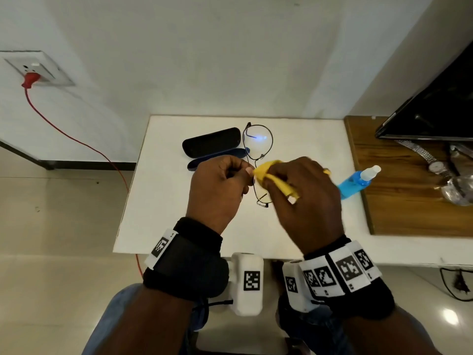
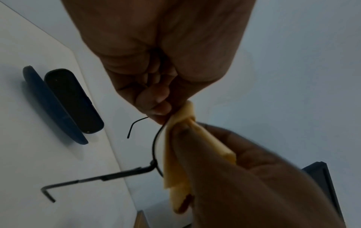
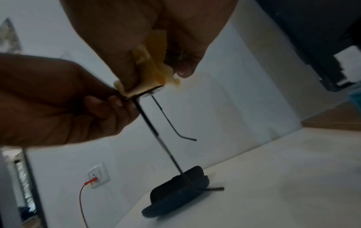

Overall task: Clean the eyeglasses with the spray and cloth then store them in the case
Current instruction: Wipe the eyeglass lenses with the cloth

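Observation:
Thin black wire-rimmed eyeglasses point(image 1: 258, 143) are held up above the white table point(image 1: 158, 201). My left hand point(image 1: 220, 188) pinches the frame near the bridge. My right hand point(image 1: 304, 198) grips a yellow cloth point(image 1: 266, 172) folded over the nearer lens, thumb and fingers pressing it from both sides. In the left wrist view the cloth point(image 2: 181, 154) covers the lens inside the rim point(image 2: 154, 148), and one temple point(image 2: 93, 179) sticks out. The open dark case point(image 1: 212, 144) lies on the table behind my left hand. A blue spray bottle point(image 1: 358, 181) lies at the table's right edge.
A wooden desk point(image 1: 399, 201) adjoins the table on the right, carrying a dark monitor point(image 1: 435, 106), a wristwatch point(image 1: 435, 166) and a clear crumpled item. A red plug point(image 1: 30, 79) sits in a wall socket at the left, its cable running to the floor.

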